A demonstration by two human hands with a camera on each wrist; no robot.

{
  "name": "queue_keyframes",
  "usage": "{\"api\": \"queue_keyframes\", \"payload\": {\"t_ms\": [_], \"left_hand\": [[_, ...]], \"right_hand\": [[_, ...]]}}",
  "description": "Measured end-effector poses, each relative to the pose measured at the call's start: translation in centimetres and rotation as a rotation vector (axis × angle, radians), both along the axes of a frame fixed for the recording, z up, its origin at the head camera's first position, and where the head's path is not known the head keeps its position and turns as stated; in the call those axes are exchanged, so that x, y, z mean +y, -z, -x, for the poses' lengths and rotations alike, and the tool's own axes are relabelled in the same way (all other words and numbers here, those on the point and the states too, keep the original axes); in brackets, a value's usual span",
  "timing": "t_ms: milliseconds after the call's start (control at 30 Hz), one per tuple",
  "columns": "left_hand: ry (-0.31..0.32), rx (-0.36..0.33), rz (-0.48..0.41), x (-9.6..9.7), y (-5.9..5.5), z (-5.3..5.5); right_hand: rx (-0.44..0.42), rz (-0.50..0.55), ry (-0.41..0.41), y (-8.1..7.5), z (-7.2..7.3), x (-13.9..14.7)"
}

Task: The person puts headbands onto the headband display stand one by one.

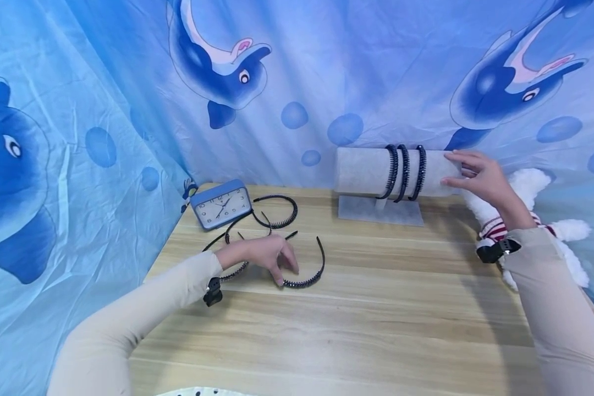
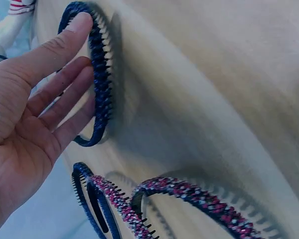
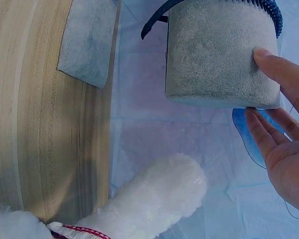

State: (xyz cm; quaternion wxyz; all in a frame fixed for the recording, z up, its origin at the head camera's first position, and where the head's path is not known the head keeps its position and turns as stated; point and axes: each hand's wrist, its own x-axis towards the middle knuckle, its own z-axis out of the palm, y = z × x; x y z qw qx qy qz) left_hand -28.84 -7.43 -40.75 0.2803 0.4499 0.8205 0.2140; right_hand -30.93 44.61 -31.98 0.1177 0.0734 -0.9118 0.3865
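My left hand (image 1: pixel 286 270) lies on the wooden table (image 1: pixel 376 308) with its fingers fairly straight. Its index fingertip touches a dark toothed headband (image 1: pixel 309 278), seen close up in the left wrist view as a blue-black headband (image 2: pixel 102 94) next to my left hand (image 2: pixel 72 74). My right hand (image 1: pixel 456 170) touches the right end of a grey velvet roll stand (image 1: pixel 361 170) that carries three dark headbands (image 1: pixel 403 171). In the right wrist view my right hand (image 3: pixel 259 84) has its thumb on the roll (image 3: pixel 214 55) and its fingers straight below it.
More headbands (image 1: pixel 277 212) lie by a blue alarm clock (image 1: pixel 221 204) at the back left; some show pink stones (image 2: pixel 199 196). A white plush toy (image 1: pixel 537 190) lies right of the stand. A blue dolphin cloth (image 1: pixel 326 71) hangs behind.
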Motion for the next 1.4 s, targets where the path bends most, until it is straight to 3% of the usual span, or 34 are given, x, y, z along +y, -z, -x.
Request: {"api": "queue_keyframes", "payload": {"t_ms": [267, 567, 833, 1033, 1267, 1400], "left_hand": [[-0.017, -0.087, 0.030, -0.1, -0.3, -0.7], [0.003, -0.073, 0.061, 0.9, -0.2, -0.6], [0.024, -0.088, 0.040, 1.6, -2.1, 0.3], [-0.035, -0.157, -0.014, 1.3, -3.9, 1.3], [-0.126, -0.250, -0.110, 0.0, -4.6, 2.8], [-0.185, -0.262, -0.146, -0.6, -5.3, 3.2]], "right_hand": [[-0.006, -0.014, 0.011, -0.1, 0.3, 0.0], [-0.005, -0.016, 0.010, -0.1, 0.2, 0.0], [0.038, 0.004, -0.001, 0.2, 0.1, 0.1], [0.036, -0.007, 0.001, 0.3, 0.1, 0.1], [0.037, 0.000, -0.010, 0.3, 0.0, 0.2], [0.034, -0.002, -0.011, 0.3, 0.0, 0.2]]}}
